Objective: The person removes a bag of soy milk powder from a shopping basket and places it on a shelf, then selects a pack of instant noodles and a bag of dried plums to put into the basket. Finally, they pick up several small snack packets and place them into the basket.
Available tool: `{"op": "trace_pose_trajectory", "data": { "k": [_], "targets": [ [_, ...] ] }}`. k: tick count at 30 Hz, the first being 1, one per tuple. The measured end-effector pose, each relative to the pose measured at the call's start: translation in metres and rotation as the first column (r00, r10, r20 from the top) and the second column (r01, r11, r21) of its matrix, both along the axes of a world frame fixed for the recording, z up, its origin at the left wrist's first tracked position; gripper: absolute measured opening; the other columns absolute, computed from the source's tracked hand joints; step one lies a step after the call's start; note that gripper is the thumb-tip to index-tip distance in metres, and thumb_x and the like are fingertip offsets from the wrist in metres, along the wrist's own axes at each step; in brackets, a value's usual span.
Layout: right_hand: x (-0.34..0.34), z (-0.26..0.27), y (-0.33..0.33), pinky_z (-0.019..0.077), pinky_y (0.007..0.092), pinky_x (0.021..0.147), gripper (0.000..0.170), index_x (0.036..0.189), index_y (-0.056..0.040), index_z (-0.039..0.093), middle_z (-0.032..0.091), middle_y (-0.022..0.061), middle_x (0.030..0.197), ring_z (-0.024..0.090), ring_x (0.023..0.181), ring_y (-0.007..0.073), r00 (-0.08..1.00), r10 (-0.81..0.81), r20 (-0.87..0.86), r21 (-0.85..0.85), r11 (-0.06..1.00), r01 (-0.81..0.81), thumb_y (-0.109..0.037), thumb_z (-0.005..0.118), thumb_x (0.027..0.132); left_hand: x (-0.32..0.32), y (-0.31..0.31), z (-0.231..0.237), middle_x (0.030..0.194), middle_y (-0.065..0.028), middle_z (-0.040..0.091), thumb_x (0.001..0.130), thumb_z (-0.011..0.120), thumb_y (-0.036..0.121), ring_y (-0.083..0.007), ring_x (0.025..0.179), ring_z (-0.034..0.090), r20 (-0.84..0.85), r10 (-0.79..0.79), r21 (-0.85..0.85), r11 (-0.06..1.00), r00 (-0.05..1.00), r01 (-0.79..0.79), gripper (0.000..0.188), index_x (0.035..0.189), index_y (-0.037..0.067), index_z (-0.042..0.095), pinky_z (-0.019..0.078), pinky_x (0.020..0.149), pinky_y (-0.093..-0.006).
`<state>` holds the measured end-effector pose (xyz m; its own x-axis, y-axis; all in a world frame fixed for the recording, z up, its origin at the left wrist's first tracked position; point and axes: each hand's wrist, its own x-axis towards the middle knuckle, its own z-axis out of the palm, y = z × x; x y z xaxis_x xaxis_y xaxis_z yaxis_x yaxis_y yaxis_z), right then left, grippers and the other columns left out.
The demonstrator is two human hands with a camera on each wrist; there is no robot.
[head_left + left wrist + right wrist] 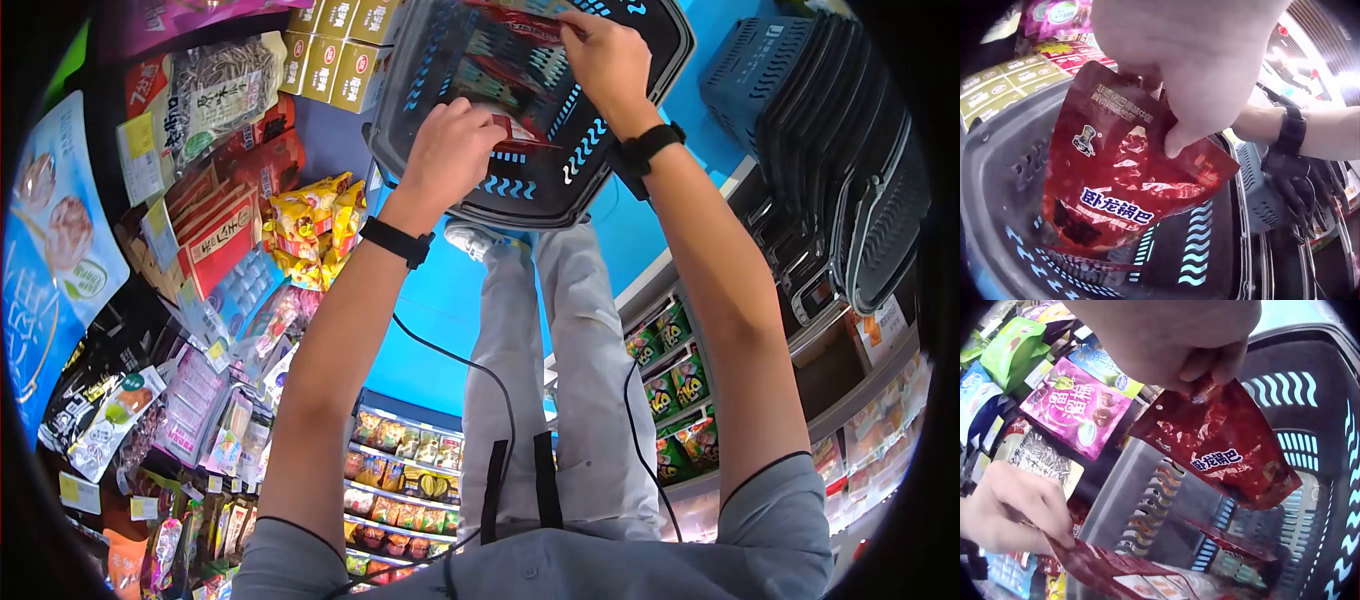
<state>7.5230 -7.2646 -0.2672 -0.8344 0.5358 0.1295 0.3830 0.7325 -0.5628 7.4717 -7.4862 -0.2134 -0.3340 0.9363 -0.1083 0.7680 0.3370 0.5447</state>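
Observation:
My left hand point(452, 150) pinches the top edge of a red snack pouch point(1107, 169) with white and blue lettering, which hangs over the black shopping basket point(515, 213). Held by its top in my right hand point(607, 62) is a second red pouch point(1222, 450) of the same look, also above the basket. Both hands show in the right wrist view, the left hand point(1019, 506) at the lower left with its pouch point(1141, 578) seen nearly edge-on. Deeper in the basket lies another red packet point(1232, 542), partly hidden behind the held pouches.
Stacked black and blue baskets point(800, 110) stand at the right. A shelf display to the left carries yellow snack bags point(310, 230), gold boxes point(335, 60) and a pink pouch point(1082, 409). Below the basket are my legs point(590, 370) on a blue floor point(430, 320), with thin cables beside them.

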Motion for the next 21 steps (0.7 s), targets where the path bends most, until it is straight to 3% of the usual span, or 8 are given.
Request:
{"op": "trace_pose_trajectory", "data": {
  "k": [3,4,11,17,20,21],
  "targets": [
    [-0.004,-0.029,-0.006,0.0534,0.0388,0.063,0.017,0.092,-0.0175,0.073,0.068,0.0102,0.074,0.065,0.069,0.0305,0.993,0.023,0.115,-0.003,1.000,-0.022,-0.025,0.063,0.081,-0.003,-0.002,-0.028,0.079,-0.0045,0.061,0.071,0.063,0.002,-0.0258,0.079,0.056,-0.005,0.041,-0.007,0.999,0.999,-0.041,0.013,0.081,0.008,0.069,0.0455,0.072,-0.0366],
    [-0.006,-0.038,-0.009,0.0536,0.0428,0.067,0.016,0.092,-0.0182,0.072,0.068,0.0114,0.077,0.066,0.078,0.0320,0.981,0.024,0.191,-0.081,0.997,-0.009,-0.026,0.063,0.081,-0.004,-0.003,-0.036,0.079,-0.0050,0.061,0.071,0.063,0.002,-0.0262,0.079,0.056,0.015,0.055,-0.013,0.998,0.998,-0.055,0.012,0.081,0.008,0.068,0.0455,0.072,-0.0369],
    [-0.014,-0.099,-0.014,0.0529,0.0444,0.068,0.017,0.091,-0.0136,0.069,0.068,0.0140,0.078,0.065,0.075,0.0352,0.957,0.101,0.272,-0.067,0.994,-0.085,-0.025,0.062,0.081,-0.009,0.005,-0.085,0.080,-0.0060,0.062,0.073,0.063,0.004,-0.0276,0.079,0.057,0.027,0.058,-0.087,0.995,0.998,-0.055,0.011,0.080,0.009,0.069,0.0454,0.072,-0.0387],
    [-0.010,-0.112,-0.016,0.0520,0.0455,0.069,0.017,0.090,-0.0112,0.063,0.067,0.0132,0.076,0.065,0.074,0.0352,0.973,0.094,0.213,-0.154,0.986,-0.062,-0.024,0.062,0.079,-0.004,0.012,-0.121,0.080,-0.0043,0.062,0.073,0.063,0.004,-0.0259,0.084,0.057,-0.040,0.141,-0.170,0.975,0.989,-0.146,0.011,0.079,0.010,0.070,0.0446,0.076,-0.0378],
    [-0.005,-0.106,-0.011,0.0520,0.0447,0.070,0.019,0.091,-0.0120,0.062,0.068,0.0117,0.077,0.066,0.077,0.0337,0.942,0.150,0.301,-0.241,0.967,-0.077,-0.025,0.063,0.077,0.001,0.012,-0.142,0.081,-0.0035,0.063,0.073,0.063,0.005,-0.0250,0.086,0.056,-0.065,0.129,-0.236,0.961,0.990,-0.141,0.013,0.081,0.011,0.071,0.0441,0.078,-0.0374],
    [-0.002,-0.107,-0.010,0.0518,0.0445,0.072,0.020,0.093,-0.0122,0.062,0.068,0.0123,0.080,0.066,0.079,0.0336,0.922,0.188,0.339,-0.234,0.966,-0.111,-0.025,0.063,0.078,0.003,0.014,-0.145,0.087,-0.0030,0.064,0.072,0.062,0.005,-0.0243,0.094,0.056,-0.035,0.134,-0.334,0.932,0.990,-0.137,0.018,0.084,0.013,0.072,0.0417,0.083,-0.0409]
  ]
}}
